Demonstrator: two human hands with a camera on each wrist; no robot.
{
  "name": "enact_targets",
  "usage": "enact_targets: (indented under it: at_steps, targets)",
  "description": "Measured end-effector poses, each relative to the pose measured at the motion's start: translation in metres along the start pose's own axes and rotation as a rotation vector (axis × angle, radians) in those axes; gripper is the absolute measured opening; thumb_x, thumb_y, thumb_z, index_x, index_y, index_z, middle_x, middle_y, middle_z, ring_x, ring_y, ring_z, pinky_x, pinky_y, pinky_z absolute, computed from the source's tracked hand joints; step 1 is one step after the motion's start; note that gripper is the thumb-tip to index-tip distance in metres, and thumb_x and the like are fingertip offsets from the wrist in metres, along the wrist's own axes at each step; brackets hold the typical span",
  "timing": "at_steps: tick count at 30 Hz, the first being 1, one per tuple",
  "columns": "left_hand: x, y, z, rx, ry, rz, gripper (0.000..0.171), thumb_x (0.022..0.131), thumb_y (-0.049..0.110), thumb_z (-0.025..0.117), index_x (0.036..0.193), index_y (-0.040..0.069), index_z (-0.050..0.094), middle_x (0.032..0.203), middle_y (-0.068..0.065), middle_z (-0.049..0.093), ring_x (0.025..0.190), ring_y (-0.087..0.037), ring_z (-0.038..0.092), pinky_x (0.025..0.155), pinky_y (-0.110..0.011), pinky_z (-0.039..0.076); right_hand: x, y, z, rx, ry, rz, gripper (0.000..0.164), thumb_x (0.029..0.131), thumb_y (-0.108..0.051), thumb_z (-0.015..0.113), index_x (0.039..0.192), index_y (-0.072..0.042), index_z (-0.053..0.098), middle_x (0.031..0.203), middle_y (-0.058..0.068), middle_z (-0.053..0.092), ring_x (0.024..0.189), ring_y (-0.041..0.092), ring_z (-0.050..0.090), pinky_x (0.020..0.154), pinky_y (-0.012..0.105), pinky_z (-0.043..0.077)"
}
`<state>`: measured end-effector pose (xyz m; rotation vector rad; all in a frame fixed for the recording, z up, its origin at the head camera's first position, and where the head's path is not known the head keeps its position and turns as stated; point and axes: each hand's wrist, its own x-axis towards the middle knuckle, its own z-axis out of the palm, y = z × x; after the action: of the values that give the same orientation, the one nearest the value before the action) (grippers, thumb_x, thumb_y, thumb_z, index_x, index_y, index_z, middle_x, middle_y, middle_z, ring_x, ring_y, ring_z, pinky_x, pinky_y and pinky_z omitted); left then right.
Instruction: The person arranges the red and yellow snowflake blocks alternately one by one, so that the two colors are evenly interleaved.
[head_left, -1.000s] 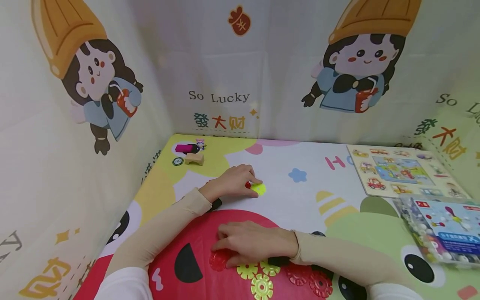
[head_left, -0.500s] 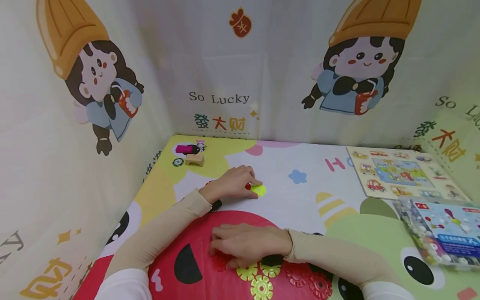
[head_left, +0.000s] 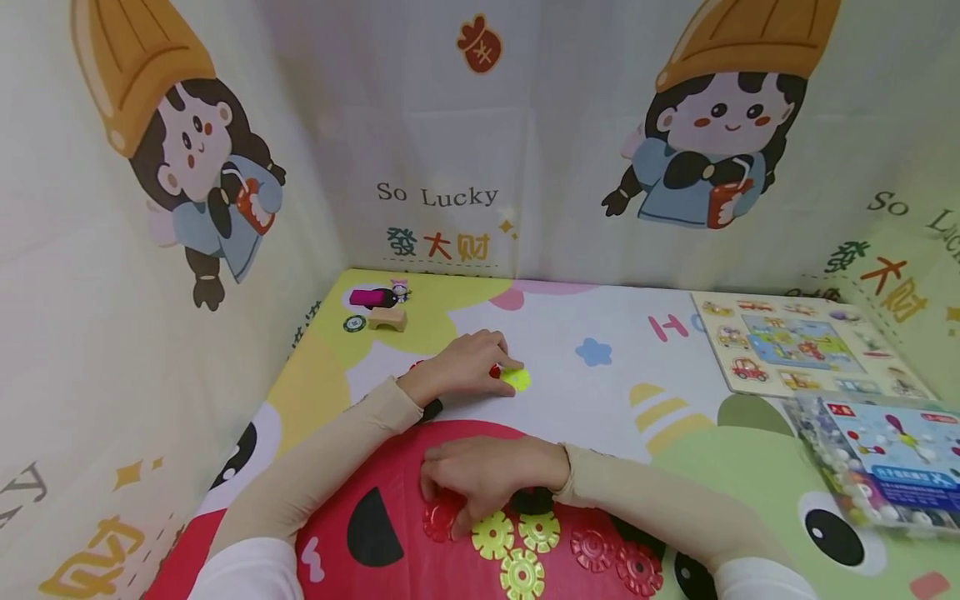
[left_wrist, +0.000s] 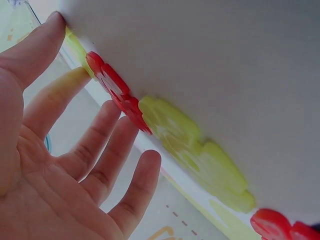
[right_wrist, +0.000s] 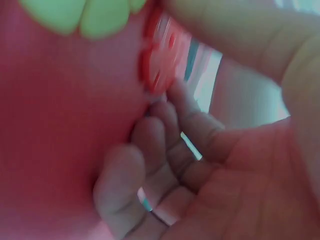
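In the head view my left hand [head_left: 465,364] rests on the white part of the mat, thumb and index finger at opposite edges of a yellow-green interlocking disc [head_left: 517,380]. Beneath that hand, the left wrist view shows linked red discs [left_wrist: 114,82] and yellow-green discs [left_wrist: 195,150] in a row along the mat. Nearer the front, my right hand [head_left: 491,471] pinches a red interlocking disc [head_left: 439,521] between thumb and fingers. The right wrist view shows this red disc [right_wrist: 162,55] partly hidden by the thumb. Loose yellow discs [head_left: 521,573] and red discs [head_left: 639,569] lie beside it.
A wooden puzzle board [head_left: 810,343] lies at the back right, with a clear packaged box [head_left: 892,462] in front. At the back left are a wooden block [head_left: 387,318], a small wheel [head_left: 355,323], a magenta piece [head_left: 366,297] and a figurine [head_left: 401,290].
My right hand lifts slightly and shifts left, its fingers and thumb now around the red disc, which shows more plainly. The left hand stays at the yellow-green disc.
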<state>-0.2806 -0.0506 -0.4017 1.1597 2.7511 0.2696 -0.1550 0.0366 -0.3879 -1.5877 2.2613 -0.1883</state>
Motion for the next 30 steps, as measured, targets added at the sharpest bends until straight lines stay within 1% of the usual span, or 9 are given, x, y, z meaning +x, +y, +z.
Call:
enact_targets:
  at_steps: [4,7,11,15,19,23,25,28,30]
  targets:
    - [0.001,-0.001,0.002,0.003,-0.009,0.012,0.056,0.077,0.054,0.07,0.128,0.035,0.058,0.111,0.004,0.056,0.099,-0.01,0.047,0.076,-0.026,0.042,-0.002,-0.005,0.0,0.013,0.01,-0.02,0.045,0.069,-0.044,0.081,0.102,-0.026,0.057,0.095,-0.015,0.055,0.081,-0.009,0.046,0.069,0.009,0.04]
    - [0.001,-0.002,0.003,0.0,-0.01,0.005,0.056,0.077,0.054,0.07,0.128,0.036,0.057,0.111,0.005,0.055,0.099,-0.009,0.046,0.077,-0.026,0.042,-0.004,-0.013,0.002,-0.012,0.009,-0.06,0.048,0.07,-0.04,0.08,0.11,-0.025,0.056,0.099,-0.015,0.056,0.081,-0.01,0.047,0.066,0.006,0.039]
    - [0.0,-0.002,0.001,-0.007,0.001,-0.011,0.056,0.076,0.053,0.071,0.128,0.034,0.058,0.109,0.005,0.055,0.097,-0.009,0.047,0.077,-0.027,0.042,-0.008,-0.018,0.003,-0.044,-0.008,-0.093,0.054,0.071,-0.038,0.08,0.118,-0.027,0.056,0.107,-0.014,0.055,0.087,-0.009,0.046,0.069,0.005,0.039]
    - [0.0,-0.001,0.0,-0.014,-0.005,-0.012,0.057,0.076,0.053,0.071,0.128,0.034,0.058,0.109,0.004,0.055,0.097,-0.009,0.047,0.077,-0.027,0.042,-0.011,-0.017,0.001,-0.004,-0.009,-0.106,0.055,0.071,-0.038,0.081,0.121,-0.027,0.059,0.11,-0.012,0.056,0.091,-0.009,0.046,0.07,0.004,0.039]
    - [0.001,-0.001,0.0,-0.014,-0.016,-0.004,0.057,0.077,0.054,0.07,0.129,0.034,0.057,0.111,0.004,0.055,0.099,-0.009,0.046,0.077,-0.027,0.042,-0.011,-0.016,0.001,0.005,0.01,-0.108,0.052,0.071,-0.04,0.08,0.119,-0.029,0.062,0.108,-0.013,0.058,0.087,-0.01,0.047,0.067,0.003,0.038]
    - [0.001,-0.002,-0.001,-0.024,-0.003,-0.01,0.057,0.076,0.053,0.071,0.128,0.034,0.057,0.11,0.005,0.055,0.098,-0.009,0.047,0.078,-0.027,0.042,-0.013,-0.014,0.002,-0.051,0.06,-0.088,0.046,0.07,-0.045,0.078,0.112,-0.032,0.064,0.102,-0.016,0.058,0.08,-0.01,0.046,0.063,0.007,0.037]
    - [0.001,-0.003,-0.001,-0.022,0.003,-0.01,0.057,0.076,0.053,0.072,0.128,0.034,0.058,0.109,0.005,0.055,0.098,-0.009,0.047,0.077,-0.027,0.042,-0.018,-0.008,0.003,-0.067,0.092,-0.07,0.044,0.07,-0.047,0.077,0.11,-0.032,0.064,0.102,-0.017,0.058,0.078,-0.01,0.047,0.062,0.008,0.037]
    - [0.001,-0.002,-0.001,-0.018,0.004,-0.005,0.056,0.076,0.053,0.072,0.127,0.033,0.059,0.108,0.004,0.055,0.097,-0.01,0.047,0.076,-0.027,0.042,-0.03,0.007,0.002,-0.07,0.147,-0.01,0.045,0.069,-0.05,0.076,0.109,-0.033,0.065,0.102,-0.017,0.06,0.079,-0.01,0.049,0.064,0.011,0.04]
    - [0.001,-0.002,-0.001,-0.009,0.006,0.0,0.055,0.076,0.052,0.072,0.126,0.033,0.059,0.107,0.003,0.056,0.096,-0.01,0.047,0.075,-0.027,0.042,-0.042,0.023,0.001,-0.058,0.194,0.043,0.045,0.07,-0.051,0.075,0.109,-0.032,0.066,0.101,-0.017,0.061,0.08,-0.008,0.05,0.066,0.014,0.042]
